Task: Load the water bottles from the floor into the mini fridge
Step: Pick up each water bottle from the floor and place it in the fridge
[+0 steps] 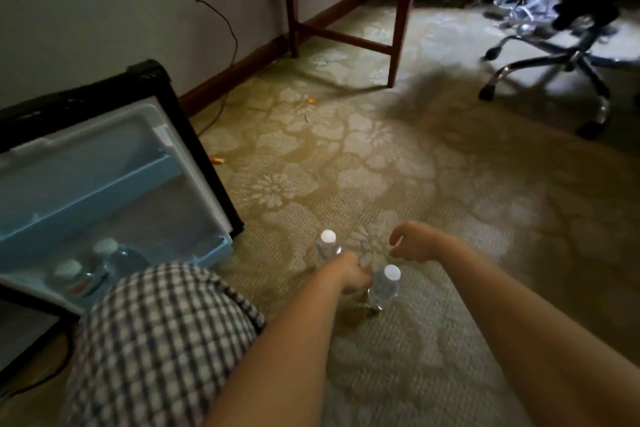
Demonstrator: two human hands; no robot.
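A: Start left. Mini fridge door (104, 177) hangs open, pale blue rack low on it, and two bottles in the door rack (86, 267) sit there already, white caps up. The checked knee (156, 340) covers the rack's near end, so I can't tell how much room is left.

B: So risk no. 1 is a blind drop-in?

A: Yep. If the knee blocks the view, a bottle could catch the rack lip and tip out onto the carpet (381, 184). The knee is also v. near the door, so a bump could swing it.

B: Next over?

A: Far bottle (328, 246) stands upright on the carpet, just beside the door's corner. Left hand (349, 277) is curled down between it and the near bottle (384, 286). It looks closed, but whether it's gripping either bottle I can't tell; fingers are hidden under the wrist.

B: And the right?

A: Right hand (414, 246) hovers above and behind the near bottle, fingers half curled, holding nothing, apart from both caps.

B: What goes wrong here?

A: Both bottles are tall, narrow and on soft pile, so they're prob. easy to topple. Two hands are crowding one small spot, and a forearm or knuckle could knock the one not being grabbed. Clear plastic in dim light is slippery too, imo.

B: Anything further right?

A: Desk legs (394, 28) and an office chair base (554, 59), well apart. No threat.
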